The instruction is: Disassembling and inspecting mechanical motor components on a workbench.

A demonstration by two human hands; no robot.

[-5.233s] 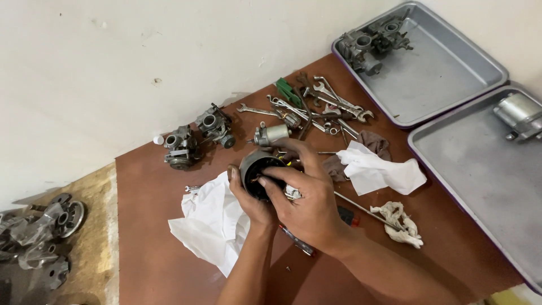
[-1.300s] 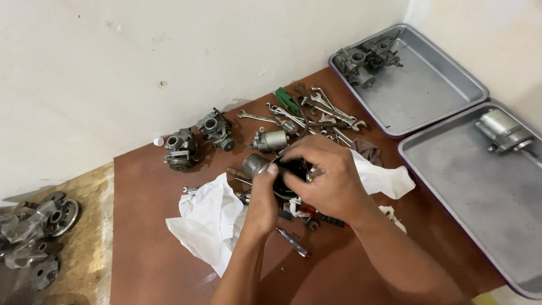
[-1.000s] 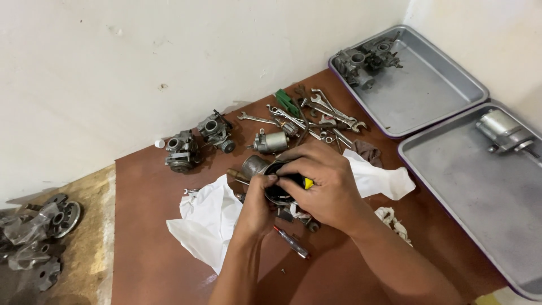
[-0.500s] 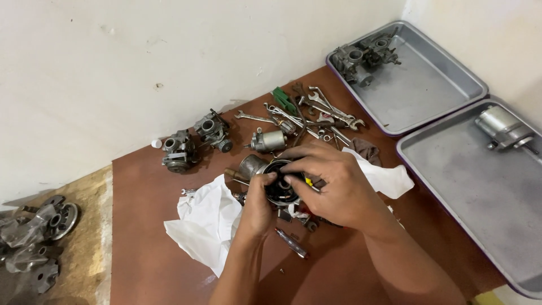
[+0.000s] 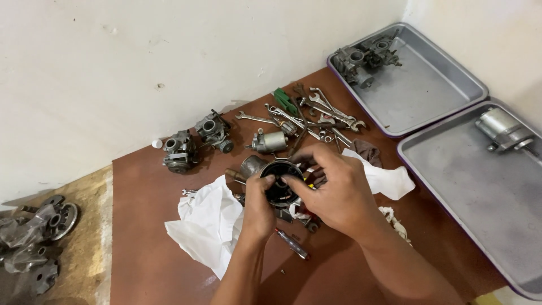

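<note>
Two grey metal trays [image 5: 451,113] at two o'clock on brown table [image 5: 141,226]. White crumpled cloth [image 5: 206,226] at eight. Centre: left hand [image 5: 257,212] and right hand [image 5: 333,192] gripping round black metal housing [image 5: 280,183].

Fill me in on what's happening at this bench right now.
A person holds a round dark metal housing in both hands above a brown table. The left hand grips it from below while the right hand has its fingers at the rim. Around it lie white rags, a pile of wrenches, two carburetors and a small screwdriver. Two metal trays at the right hold more parts.
</note>
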